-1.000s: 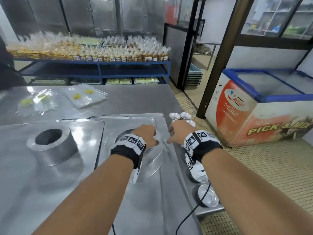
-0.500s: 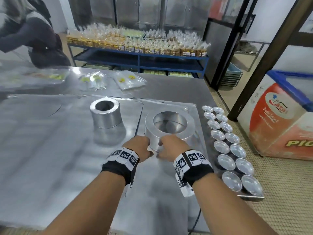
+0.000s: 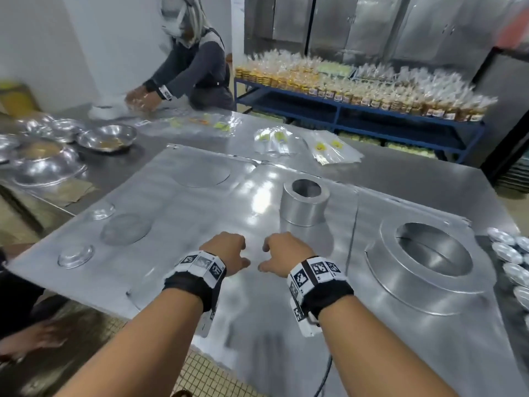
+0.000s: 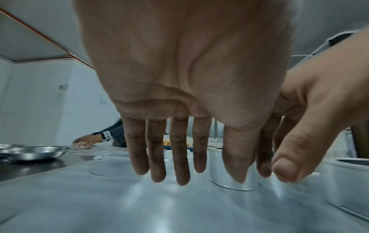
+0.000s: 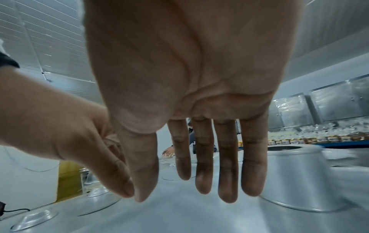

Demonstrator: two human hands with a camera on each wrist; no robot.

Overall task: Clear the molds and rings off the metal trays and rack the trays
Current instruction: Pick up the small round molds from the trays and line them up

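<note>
White wall seen at back left. Steel cabinets placed along back wall, light reflected on doors. Blue metal shelf set below cabinets, loaded with clear packed bags. Steel surface spread across middle, clear packets laid on far part. Shiny bowls stacked at far left. Small-tiled floor visible at bottom. Second person bent over far edge.

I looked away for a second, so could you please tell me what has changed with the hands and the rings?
Both hands let go of the wide ring and moved left; the left hand and right hand now hover open over the tray, holding nothing. The tall ring and wide ring stayed put.
</note>
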